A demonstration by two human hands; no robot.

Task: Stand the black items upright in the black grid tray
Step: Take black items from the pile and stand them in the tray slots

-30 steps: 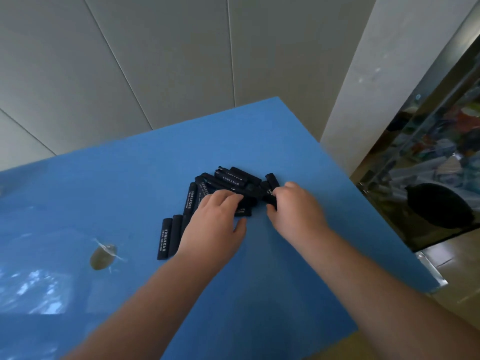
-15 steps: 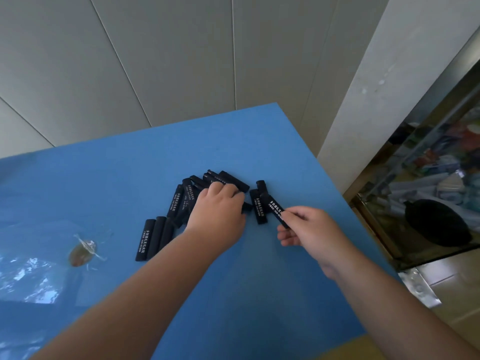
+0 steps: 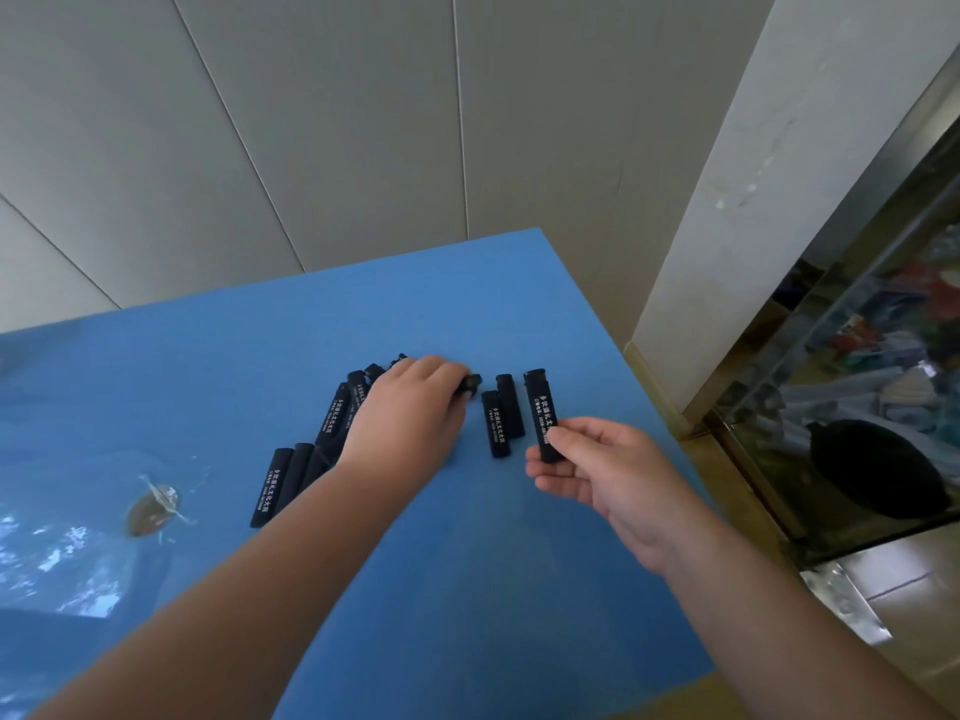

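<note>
The right hand (image 3: pixel 597 475) pinched one black stick (image 3: pixel 544 414) near the blue table's (image 3: pixel 467 589) right edge; two sticks (image 3: pixel 501 420) lay beside it. The left hand (image 3: pixel 410 423) curled over the pile (image 3: pixel 332 423), gripping one.

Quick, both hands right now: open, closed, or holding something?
Left hand: fingers curled down onto the pile of black items, apparently gripping one.
Right hand: pinching one black item, lifted off the table.

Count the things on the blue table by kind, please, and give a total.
Held black item, in right hand: 1
Loose black items, lying apart: 2
Pile of black items under left hand: at least 6, some hidden
Brown object: 1
Total: at least 10
</note>
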